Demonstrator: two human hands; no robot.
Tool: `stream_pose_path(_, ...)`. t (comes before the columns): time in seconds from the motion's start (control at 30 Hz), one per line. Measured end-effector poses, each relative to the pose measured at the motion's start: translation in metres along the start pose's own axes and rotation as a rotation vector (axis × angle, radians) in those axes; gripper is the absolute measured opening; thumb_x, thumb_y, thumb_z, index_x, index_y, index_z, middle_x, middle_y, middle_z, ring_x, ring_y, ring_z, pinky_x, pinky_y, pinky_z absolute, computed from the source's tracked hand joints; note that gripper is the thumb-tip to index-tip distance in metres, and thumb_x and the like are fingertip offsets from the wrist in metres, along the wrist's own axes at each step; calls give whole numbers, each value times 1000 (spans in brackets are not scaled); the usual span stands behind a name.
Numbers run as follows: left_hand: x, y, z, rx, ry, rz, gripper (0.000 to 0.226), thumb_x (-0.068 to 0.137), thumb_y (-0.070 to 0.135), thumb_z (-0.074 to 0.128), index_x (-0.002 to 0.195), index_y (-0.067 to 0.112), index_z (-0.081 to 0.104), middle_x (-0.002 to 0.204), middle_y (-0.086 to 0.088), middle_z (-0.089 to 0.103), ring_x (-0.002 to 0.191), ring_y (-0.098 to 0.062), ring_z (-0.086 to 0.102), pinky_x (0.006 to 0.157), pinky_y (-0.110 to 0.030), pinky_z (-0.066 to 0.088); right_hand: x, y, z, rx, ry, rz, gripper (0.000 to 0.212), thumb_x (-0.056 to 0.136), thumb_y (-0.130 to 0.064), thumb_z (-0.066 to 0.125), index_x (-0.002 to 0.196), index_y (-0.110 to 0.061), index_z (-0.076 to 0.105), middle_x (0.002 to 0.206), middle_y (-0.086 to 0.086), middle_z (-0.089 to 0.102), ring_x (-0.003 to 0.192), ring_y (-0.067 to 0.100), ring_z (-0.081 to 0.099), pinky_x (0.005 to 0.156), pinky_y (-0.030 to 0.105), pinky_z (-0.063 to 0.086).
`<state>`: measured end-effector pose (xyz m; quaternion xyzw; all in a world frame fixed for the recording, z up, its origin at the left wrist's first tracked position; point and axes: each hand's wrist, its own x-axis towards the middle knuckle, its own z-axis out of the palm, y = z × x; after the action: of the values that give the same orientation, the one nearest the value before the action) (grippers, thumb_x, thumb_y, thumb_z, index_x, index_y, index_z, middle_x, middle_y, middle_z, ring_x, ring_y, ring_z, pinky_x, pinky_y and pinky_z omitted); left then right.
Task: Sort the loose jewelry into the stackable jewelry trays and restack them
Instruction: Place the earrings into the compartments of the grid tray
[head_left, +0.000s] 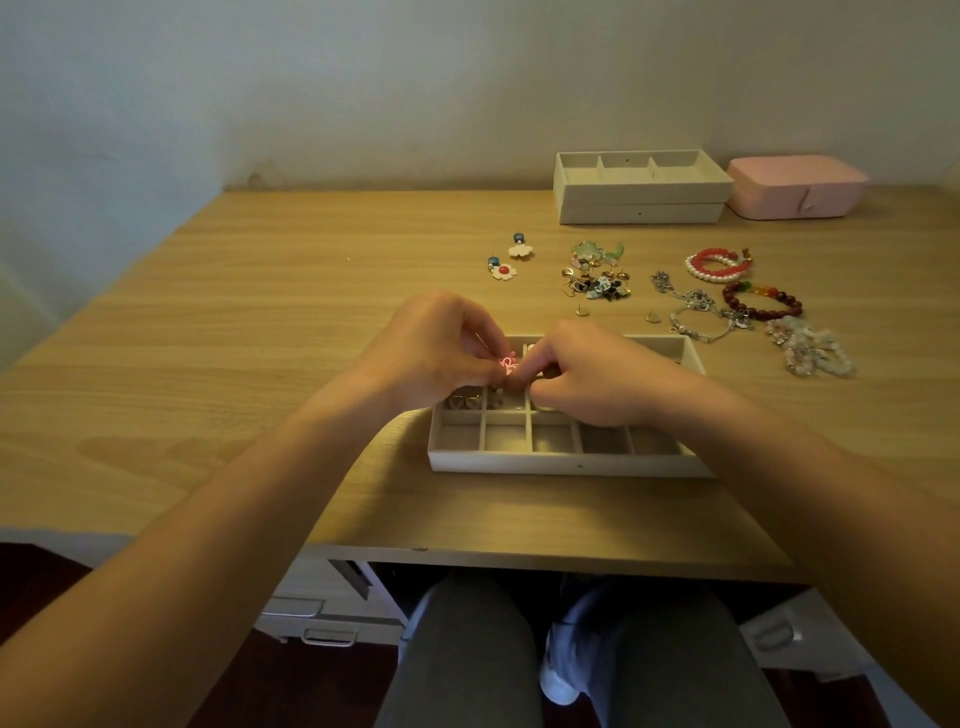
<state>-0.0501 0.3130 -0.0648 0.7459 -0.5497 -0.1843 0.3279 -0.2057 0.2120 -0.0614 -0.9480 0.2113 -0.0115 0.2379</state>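
Both grips, left hand (431, 348) and right hand (597, 379), pinch pink wiry trinket (508, 365) over gridded tray (561, 461).

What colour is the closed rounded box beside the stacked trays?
Pale pink; closed rounded box shows in head view.

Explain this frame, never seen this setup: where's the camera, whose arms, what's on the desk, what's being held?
No machine: a person works bare-handed. The one picture comes from a camera on their head, looking down over their arms. On the wooden desk sits a compartment tray with a few small pieces in its left cells. Beyond it lie flower earrings, a pile of small earrings and bead bracelets; at the back, two stacked trays and a pink box. The left hand and right hand meet above the tray, both pinching a small pink piece; what kind is too small to tell.
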Motion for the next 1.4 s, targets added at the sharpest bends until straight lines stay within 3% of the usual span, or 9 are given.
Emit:
stream_pose_path(0.13,-2,-1,2,-39,13,-10,24,72,5,85,88,21,74,69,5,75,64,-3,69,62,-25,57,-1,-2,-1,-43,-20,-7,29,90,-15,56,100,-27,81,89,-6,74,78,14,63,73,38,57)
stream_pose_path(0.3,-3,-4,3,-79,41,-6,31,70,6,87,92,19,70,72,6,75,59,-2,65,60,-28,56,0,-2,0,47,71,15,30,92,-16,57,103,-30,81,77,-21,63,68,5,57,56,18,39)
stream_pose_path(0.43,-3,-5,2,-65,18,2,27,70,9,88,89,19,72,72,3,74,54,3,59,55,-20,49,0,-2,2,58,132,3,30,91,-13,57,102,-26,81,72,-27,56,65,2,55,51,10,33)
stream_pose_path(0.63,-1,-8,-3,-24,-64,-15,22,70,14,89,84,23,74,72,0,73,57,-3,57,57,-20,45,-1,-3,-1,20,43,-18,29,92,-15,58,99,-29,82,76,-25,61,66,2,56,54,14,36)
stream_pose_path(0.73,1,-11,-5,-63,-24,-24,13,78,13,83,84,21,75,71,0,74,61,-7,61,60,-24,47,-1,-2,-1,44,105,-7,30,91,-15,57,101,-29,81,82,-22,65,71,3,59,57,15,39)
stream_pose_path(0.87,1,-14,-8,-110,-5,-44,16,81,6,78,81,21,73,69,0,74,58,-5,60,55,-16,42,-2,-2,2,68,90,-35,29,92,-16,57,104,-30,80,83,-23,65,69,-9,57,55,8,37)
stream_pose_path(0.97,1,-13,-7,-126,1,-29,16,81,6,77,80,22,73,69,3,74,63,-6,64,61,-20,46,-2,-2,2,21,42,-42,30,92,-18,57,105,-33,80,94,-24,65,78,-5,56,65,15,40)
stream_pose_path(1.23,0,-8,-6,-135,35,-11,17,81,8,76,78,25,74,67,9,71,68,-4,64,71,-27,50,-3,-4,2,49,160,-46,24,92,-17,59,100,-28,78,73,-24,54,66,-6,53,54,11,31)
stream_pose_path(1.4,0,-7,-5,-146,53,-17,16,82,8,75,79,23,74,69,7,72,67,-3,65,70,-26,50,-6,-6,4,-17,52,-42,27,94,-21,57,106,-31,79,89,-17,66,77,5,59,65,27,48)
